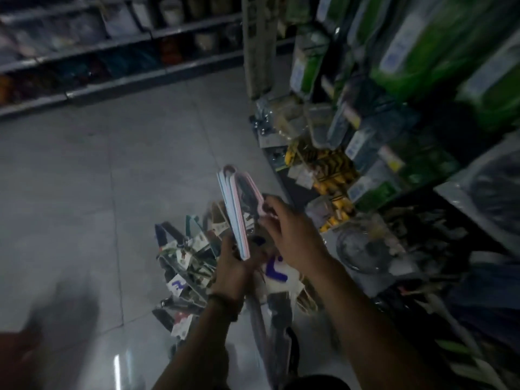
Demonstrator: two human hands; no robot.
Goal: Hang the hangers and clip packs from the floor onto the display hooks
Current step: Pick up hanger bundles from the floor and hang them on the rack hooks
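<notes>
Pastel hangers [232,209] gripped above floor pile [184,258], near green packs [439,46].

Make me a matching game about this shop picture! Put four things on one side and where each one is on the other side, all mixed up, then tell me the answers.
Things
1. hanger bundle
2. pile of packs
3. green packs
4. yellow packs

Places
A. lying on the floor tiles
B. high up on the display, at right
C. gripped by the left hand and right hand
D. low down on the display

Pairs: 1-C, 2-A, 3-B, 4-D
</notes>
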